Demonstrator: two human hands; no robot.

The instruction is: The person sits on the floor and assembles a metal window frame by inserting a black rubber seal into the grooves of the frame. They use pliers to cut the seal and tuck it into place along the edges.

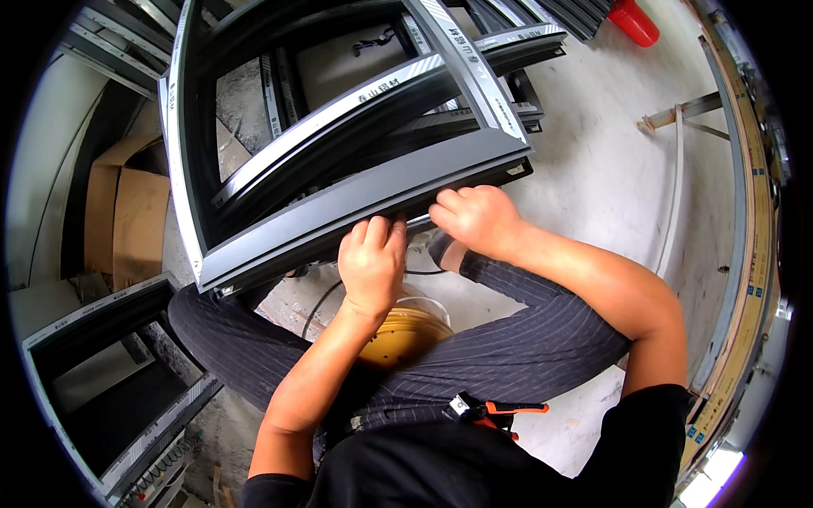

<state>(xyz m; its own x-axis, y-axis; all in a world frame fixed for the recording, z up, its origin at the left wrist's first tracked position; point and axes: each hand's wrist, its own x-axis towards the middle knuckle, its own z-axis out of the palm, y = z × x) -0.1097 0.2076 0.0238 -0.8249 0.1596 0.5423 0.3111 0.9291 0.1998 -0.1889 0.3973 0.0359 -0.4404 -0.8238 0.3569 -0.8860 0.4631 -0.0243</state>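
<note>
A large grey metal window frame [364, 199], with printed protective film on several of its bars, stands tilted before me. My left hand [373, 258] is at the dark near edge of its closest bar, with the fingers curled in against it. Further right along that edge, my right hand [478, 220] is closed in a pinch, its fingertips turned into the bar. Whatever is between the fingers of either hand is hidden. A thin pale strip shows under the bar between the hands; I cannot tell whether it is part of the frame.
Between my bent legs is a yellow bucket [402, 339]. An orange-handled hand tool [508, 407] rests at my lap. Another frame [72, 317] is at the lower left, below a cardboard box [140, 216]. A red bucket [633, 23] and a long wood-edged bench [758, 220] are to the right.
</note>
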